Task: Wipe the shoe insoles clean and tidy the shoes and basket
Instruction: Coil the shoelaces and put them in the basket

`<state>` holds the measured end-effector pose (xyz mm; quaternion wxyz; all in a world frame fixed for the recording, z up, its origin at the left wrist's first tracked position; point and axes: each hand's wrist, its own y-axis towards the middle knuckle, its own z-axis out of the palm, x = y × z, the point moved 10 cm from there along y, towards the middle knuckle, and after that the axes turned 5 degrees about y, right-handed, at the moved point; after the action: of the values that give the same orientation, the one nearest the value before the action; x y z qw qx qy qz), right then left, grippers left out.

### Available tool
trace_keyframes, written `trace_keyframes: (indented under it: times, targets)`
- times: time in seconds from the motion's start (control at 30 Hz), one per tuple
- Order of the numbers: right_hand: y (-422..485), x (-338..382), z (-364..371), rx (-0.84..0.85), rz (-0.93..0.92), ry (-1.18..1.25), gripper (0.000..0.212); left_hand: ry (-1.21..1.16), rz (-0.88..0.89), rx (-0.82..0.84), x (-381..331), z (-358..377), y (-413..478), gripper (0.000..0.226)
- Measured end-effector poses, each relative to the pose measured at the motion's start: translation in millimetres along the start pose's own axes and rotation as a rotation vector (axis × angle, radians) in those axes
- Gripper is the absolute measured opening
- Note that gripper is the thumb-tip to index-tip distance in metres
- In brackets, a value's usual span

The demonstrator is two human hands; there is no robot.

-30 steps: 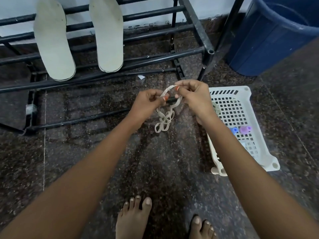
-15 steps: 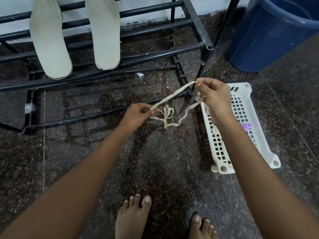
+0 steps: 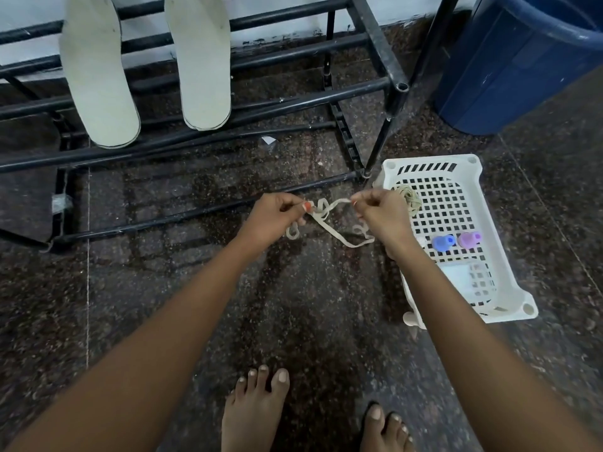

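2 insoles [image 3: 98, 76] sit on rack [image 3: 378, 44], far left. Left hand [image 3: 274, 220] pinches shoelace [image 3: 329, 228], right hand [image 3: 381, 216] pinches its other end. Span shorter than 0.5 s ago, lace slack, just beside basket [image 3: 430, 159]. Likely bundling it for the basket.

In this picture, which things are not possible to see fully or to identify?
Head view only.
- Blue bin: cut off by top and right edges.
- Insoles: upper ends cut off by top edge.
- Lace: parts hidden inside left hand and right hand.
- Blue item and purple item in basket: too small to identify.
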<state>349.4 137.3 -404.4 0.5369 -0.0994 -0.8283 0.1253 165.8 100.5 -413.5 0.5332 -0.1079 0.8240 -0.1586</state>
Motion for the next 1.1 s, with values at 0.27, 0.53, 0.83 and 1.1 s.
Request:
trace_keyframes:
  times: [0.27,0.53,0.83,1.1]
  targets:
    - [-14.7,33.0,45.8,0.139,-0.217,-0.086,0.019,0.126,0.054,0.082,-9.4,16.0,-5.6,0.019]
    - [-22.4,44.5,42.0,0.224,-0.280,-0.089,0.019,0.049,0.040,0.037,-14.6,1.5,-5.9,0.018]
    - [0.8,30.4,-40.9,-0.204,-0.163,-0.005,0.016,-0.128,-0.011,0.036,-2.3,-23.0,-9.4,0.017]
    - [-7.5,30.3,-17.4,-0.069,-0.138,-0.019,0.020,-0.215,-0.042,0.051,-8.1,-16.4,-11.7,0.026]
